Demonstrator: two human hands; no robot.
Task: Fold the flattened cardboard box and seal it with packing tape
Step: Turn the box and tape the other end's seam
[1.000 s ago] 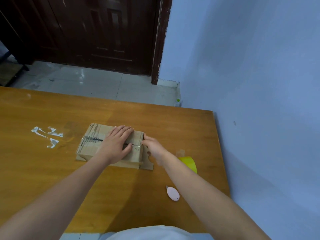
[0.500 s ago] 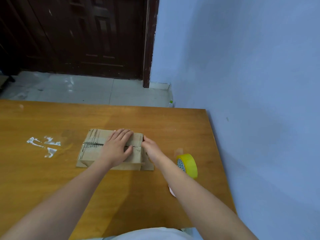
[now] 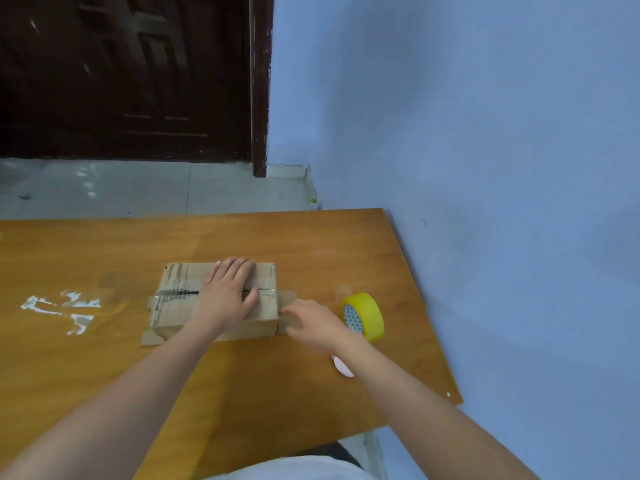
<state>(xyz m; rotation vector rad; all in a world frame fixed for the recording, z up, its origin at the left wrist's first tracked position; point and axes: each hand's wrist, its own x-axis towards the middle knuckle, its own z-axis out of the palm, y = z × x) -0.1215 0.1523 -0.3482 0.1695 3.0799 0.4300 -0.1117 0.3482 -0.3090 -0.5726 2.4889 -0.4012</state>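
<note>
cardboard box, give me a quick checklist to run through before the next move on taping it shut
1. Box held down: ok. The left hand lies flat on top of the cardboard box.
2. Top flaps closed: ok. They meet along the center seam.
3. Seam taped: cannot tell. The strip is too faint to judge.
4. Right end flap folded in: not ok. It sticks out sideways, with the right hand at it.
5. Tape roll within reach: ok. The yellow tape roll stands on the table beside the right hand.
6. Cutter handy: cannot tell. A pink object is mostly hidden by the right forearm.
</note>
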